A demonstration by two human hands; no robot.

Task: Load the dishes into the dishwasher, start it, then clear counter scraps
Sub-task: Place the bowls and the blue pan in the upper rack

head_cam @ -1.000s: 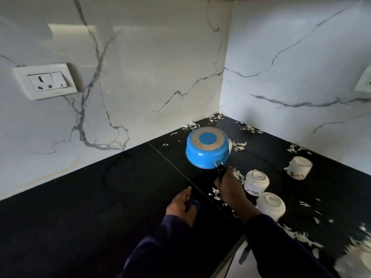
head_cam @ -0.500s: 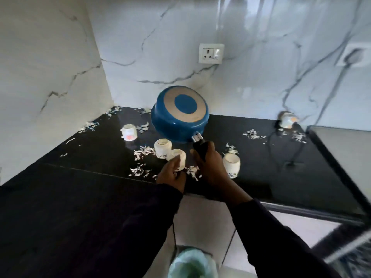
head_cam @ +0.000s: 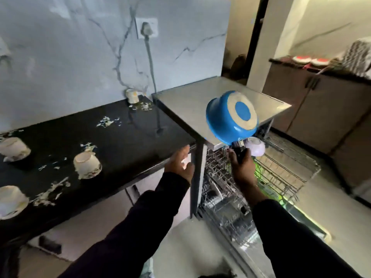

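My right hand (head_cam: 242, 167) grips the black handle of a blue saucepan (head_cam: 230, 117), held bottom-up in the air above the open dishwasher's pulled-out upper rack (head_cam: 281, 169). A pale cup (head_cam: 256, 147) sits in that rack just right of the handle. The lower rack (head_cam: 226, 213) shows below. My left hand (head_cam: 179, 163) is open, fingers spread, at the front edge of the black counter (head_cam: 140, 141). Several white cups lie upside down on the counter: one (head_cam: 87, 164) in the middle, one (head_cam: 14, 149) at far left, one (head_cam: 11, 201) at lower left. White scraps (head_cam: 51, 192) are scattered around them.
Above the dishwasher is its grey metal top (head_cam: 190, 105). Another small cup (head_cam: 132, 95) stands by the marble wall, near a plugged cord (head_cam: 151, 67) from a wall socket. A brown cabinet (head_cam: 321, 105) with dishes on it stands at the right.
The view has swung right from the counter corner to the dishwasher. My right hand carried the blue saucepan over to above the open racks. My left hand left the cups and opened.
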